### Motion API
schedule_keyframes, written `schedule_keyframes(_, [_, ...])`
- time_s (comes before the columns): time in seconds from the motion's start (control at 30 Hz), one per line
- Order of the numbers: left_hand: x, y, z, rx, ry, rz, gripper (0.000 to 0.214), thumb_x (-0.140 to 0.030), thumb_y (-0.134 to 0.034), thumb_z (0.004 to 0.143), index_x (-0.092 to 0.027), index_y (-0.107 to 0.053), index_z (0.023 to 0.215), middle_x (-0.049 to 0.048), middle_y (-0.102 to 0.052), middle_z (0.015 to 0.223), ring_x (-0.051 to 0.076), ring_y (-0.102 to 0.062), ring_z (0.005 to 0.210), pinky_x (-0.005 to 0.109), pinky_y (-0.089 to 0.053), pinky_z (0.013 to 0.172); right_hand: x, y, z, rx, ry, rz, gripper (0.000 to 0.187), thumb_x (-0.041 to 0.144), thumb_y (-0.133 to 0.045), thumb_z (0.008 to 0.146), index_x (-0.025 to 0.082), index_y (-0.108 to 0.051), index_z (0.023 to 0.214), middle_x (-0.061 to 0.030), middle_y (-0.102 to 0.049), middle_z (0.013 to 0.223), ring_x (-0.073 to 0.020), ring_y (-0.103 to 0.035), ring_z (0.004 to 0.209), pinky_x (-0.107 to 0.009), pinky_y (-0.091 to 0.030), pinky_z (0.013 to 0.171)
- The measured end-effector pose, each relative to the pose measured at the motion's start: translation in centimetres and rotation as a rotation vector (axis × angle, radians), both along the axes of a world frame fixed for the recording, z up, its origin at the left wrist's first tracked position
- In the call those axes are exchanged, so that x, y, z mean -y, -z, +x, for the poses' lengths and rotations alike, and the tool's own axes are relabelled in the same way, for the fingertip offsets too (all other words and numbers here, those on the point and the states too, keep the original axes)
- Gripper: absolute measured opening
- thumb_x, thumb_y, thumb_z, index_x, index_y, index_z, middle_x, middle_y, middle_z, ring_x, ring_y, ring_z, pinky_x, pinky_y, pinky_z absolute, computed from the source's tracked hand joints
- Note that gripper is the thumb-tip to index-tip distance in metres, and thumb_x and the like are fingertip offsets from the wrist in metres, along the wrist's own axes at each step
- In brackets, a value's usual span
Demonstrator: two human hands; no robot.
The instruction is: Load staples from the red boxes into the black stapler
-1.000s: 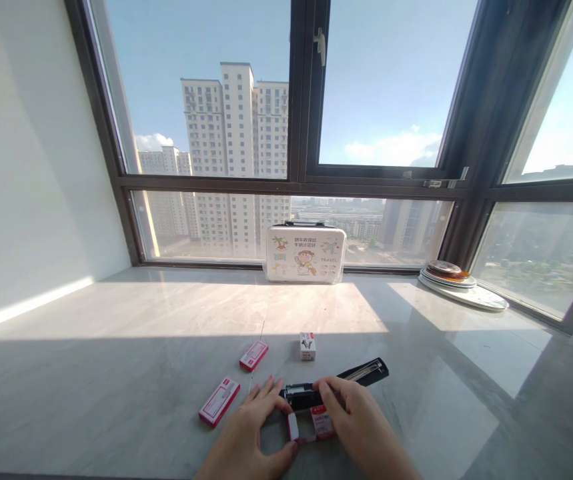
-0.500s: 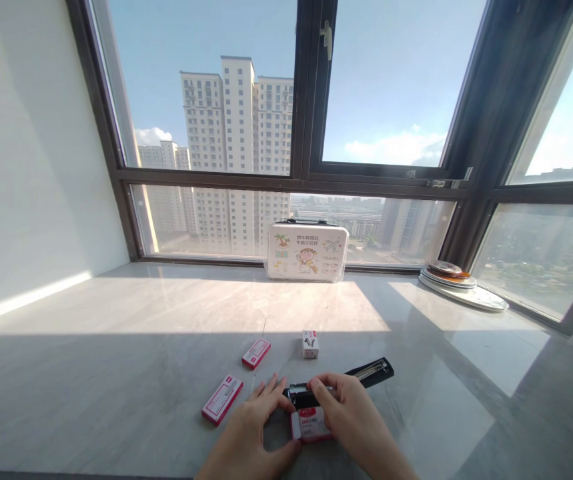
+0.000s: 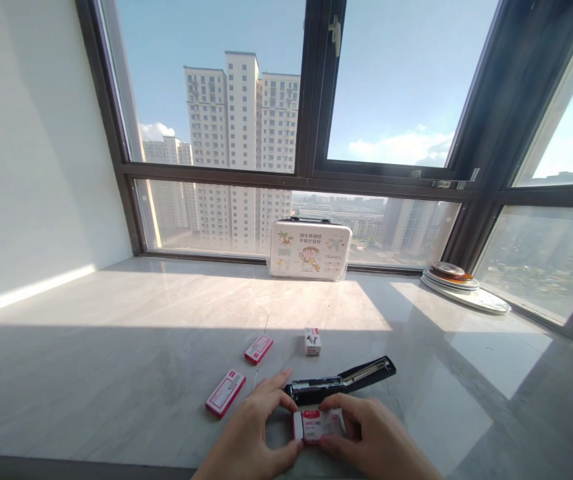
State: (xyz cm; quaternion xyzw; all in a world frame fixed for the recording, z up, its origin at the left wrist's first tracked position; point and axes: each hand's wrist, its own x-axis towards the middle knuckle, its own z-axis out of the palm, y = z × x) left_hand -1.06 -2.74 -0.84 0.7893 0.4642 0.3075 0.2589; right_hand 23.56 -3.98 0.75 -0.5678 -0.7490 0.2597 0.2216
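A small red-and-white staple box (image 3: 312,427) lies near the front of the counter, gripped from both ends. My left hand (image 3: 251,433) has its thumb and forefinger closed around the white left end. At the other end my right hand (image 3: 373,433) pinches the box between thumb and fingers, partly covering it. Just behind the box a black stapler (image 3: 319,385) lies opened out, its top arm swung back to the right and its metal channel exposed. Neither hand holds the stapler.
Two pink-edged flat boxes, one nearer (image 3: 225,394) and one farther (image 3: 259,349), lie left of the stapler. A small white box (image 3: 313,341) stands behind it. Against the window are a printed case (image 3: 310,251) and, at right, stacked plates (image 3: 461,293).
My right hand has come off the stapler and moved toward me onto the right end of the staple box. My left hand stays at the left end. The view has shifted slightly.
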Motion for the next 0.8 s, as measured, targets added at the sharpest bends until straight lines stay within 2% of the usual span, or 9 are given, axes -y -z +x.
schedule_keyframes(0.13, [0.1, -0.1, 0.0, 0.056, 0.005, 0.047, 0.029, -0.018, -0.074, 0.069, -0.025, -0.068, 0.097, 0.0080, -0.050, 0.149, 0.031, -0.048, 0.138, 0.043, -0.042, 0.114, -0.6, 0.2, 2.0, 0.004, 0.008, 0.032, 0.034, 0.045, -0.076, 0.077, 0.029, -0.078, 0.107, 0.0057, -0.054, 0.057, -0.0117, -0.047, 0.052, -0.024, -0.023, 0.052])
schedule_keyframes(0.23, [0.3, -0.4, 0.2, 0.080, 0.000, 0.072, 0.031, -0.017, -0.073, 0.068, -0.024, -0.068, 0.097, 0.0083, -0.058, 0.133, 0.030, -0.055, 0.128, 0.039, -0.048, 0.107, -0.7, 0.0, 3.0, -0.009, 0.017, 0.050, 0.038, 0.046, -0.076, 0.076, 0.028, -0.078, 0.110, 0.0051, -0.055, 0.059, -0.0122, -0.047, 0.054, -0.024, -0.025, 0.052])
schedule_keyframes(0.37, [0.2, -0.4, 0.5, 0.096, -0.004, 0.092, 0.037, -0.014, -0.071, 0.066, -0.025, -0.068, 0.102, 0.0065, -0.060, 0.119, 0.028, -0.059, 0.116, 0.038, -0.050, 0.101, -0.8, -1.1, 2.5, -0.070, 0.026, 0.071, 0.044, 0.054, -0.061, 0.090, 0.025, -0.074, 0.120, 0.0042, -0.056, 0.059, -0.0133, -0.047, 0.054, -0.025, -0.026, 0.053])
schedule_keyframes(0.43, [0.1, -0.3, 0.6, 0.105, 0.000, 0.102, 0.039, -0.014, -0.072, 0.067, -0.026, -0.069, 0.104, 0.0056, -0.061, 0.117, 0.027, -0.060, 0.113, 0.037, -0.050, 0.100, -1.0, -1.8, 1.4, -0.097, 0.010, 0.093, 0.045, 0.057, -0.051, 0.096, 0.023, -0.076, 0.113, 0.0021, -0.061, 0.062, -0.0145, -0.051, 0.057, -0.025, -0.028, 0.054])
schedule_keyframes(0.5, [0.1, -0.3, 0.5, 0.113, -0.002, 0.109, 0.039, -0.013, -0.072, 0.068, -0.026, -0.070, 0.104, 0.0044, -0.062, 0.115, 0.026, -0.060, 0.111, 0.035, -0.050, 0.099, -1.2, -2.2, 0.1, -0.144, -0.026, 0.102, 0.049, 0.059, -0.046, 0.098, 0.021, -0.077, 0.093, 0.0001, -0.064, 0.064, -0.0151, -0.053, 0.060, -0.025, -0.030, 0.055])
schedule_keyframes(0.57, [0.1, -0.2, 0.4, 0.115, 0.000, 0.108, 0.038, -0.013, -0.073, 0.069, -0.027, -0.071, 0.105, 0.0035, -0.063, 0.114, 0.025, -0.060, 0.111, 0.033, -0.049, 0.099, -1.4, -2.1, -1.1, -0.243, -0.044, 0.022, 0.056, 0.064, -0.043, 0.097, 0.019, -0.072, 0.080, 0.0007, -0.059, 0.057, -0.0135, -0.050, 0.053, -0.024, -0.029, 0.052])
schedule_keyframes(0.6, [0.1, -0.2, 0.4, 0.116, 0.001, 0.106, 0.039, -0.013, -0.074, 0.069, -0.027, -0.071, 0.105, 0.0031, -0.063, 0.114, 0.025, -0.060, 0.111, 0.033, -0.049, 0.099, -1.6, -1.8, -1.7, -0.313, -0.034, -0.049, 0.058, 0.067, -0.042, 0.096, 0.018, -0.070, 0.080, 0.0022, -0.055, 0.051, -0.0123, -0.046, 0.047, -0.023, -0.028, 0.049])
schedule_keyframes(0.7, [0.1, -0.1, 0.3, 0.124, 0.009, 0.100, 0.041, -0.012, -0.075, 0.069, -0.027, -0.071, 0.106, 0.0024, -0.063, 0.116, 0.023, -0.060, 0.111, 0.031, -0.048, 0.099, -2.0, -0.8, -2.7, -0.530, 0.044, -0.246, 0.064, 0.071, -0.037, 0.095, 0.015, -0.068, 0.095, 0.0068, -0.043, 0.038, -0.0098, -0.031, 0.035, -0.023, -0.022, 0.043])
schedule_keyframes(0.8, [0.1, -0.1, 0.4, 0.129, 0.007, 0.089, 0.040, -0.012, -0.076, 0.069, -0.027, -0.071, 0.106, 0.0020, -0.062, 0.116, 0.023, -0.059, 0.111, 0.030, -0.047, 0.099, -2.4, -0.2, -3.1, -0.626, 0.084, -0.286, 0.061, 0.070, -0.044, 0.091, 0.013, -0.066, 0.102, 0.0085, -0.043, 0.040, -0.0084, -0.027, 0.035, -0.022, -0.018, 0.042])
